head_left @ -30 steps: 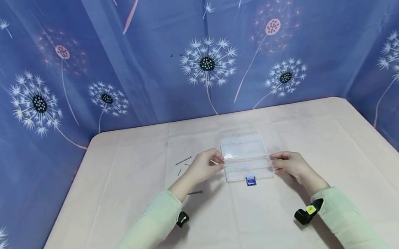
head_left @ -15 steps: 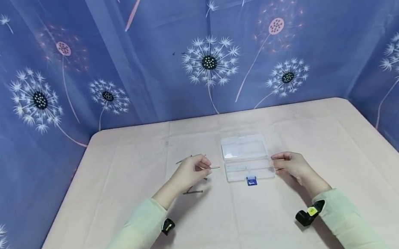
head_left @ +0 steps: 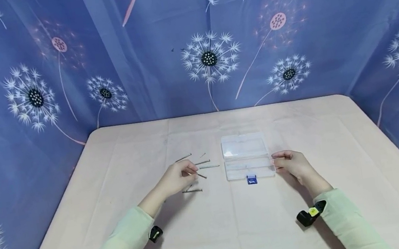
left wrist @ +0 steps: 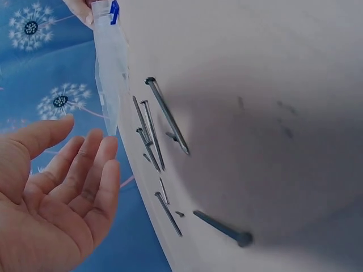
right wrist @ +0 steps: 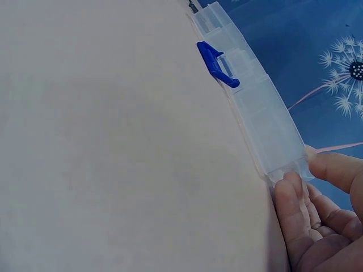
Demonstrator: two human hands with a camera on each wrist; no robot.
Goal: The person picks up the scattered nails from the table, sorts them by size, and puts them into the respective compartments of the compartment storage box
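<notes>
A clear plastic storage box (head_left: 246, 163) lies with its lid up, a blue latch (head_left: 251, 179) at its front. My right hand (head_left: 295, 166) holds the box's right end; in the right wrist view the thumb (right wrist: 334, 170) is on the upper edge and the fingers are against the end wall. My left hand (head_left: 176, 178) is over the loose nails left of the box. Its fingers are loosely bent, with nothing between them in the left wrist view. Several nails of different sizes lie there, among them a long nail (left wrist: 167, 116) and a thick, big-headed one (left wrist: 223, 228).
A pale cloth covers the table (head_left: 240, 231). Behind it and at both sides hangs a blue curtain (head_left: 158, 61) with a dandelion print. A tiny nail (head_left: 202, 155) lies farther back, between the other nails and the box.
My left hand has moved from the box's left end leftward over the nails, and more nails show beside its fingertips. The right hand and the box stay in place.
</notes>
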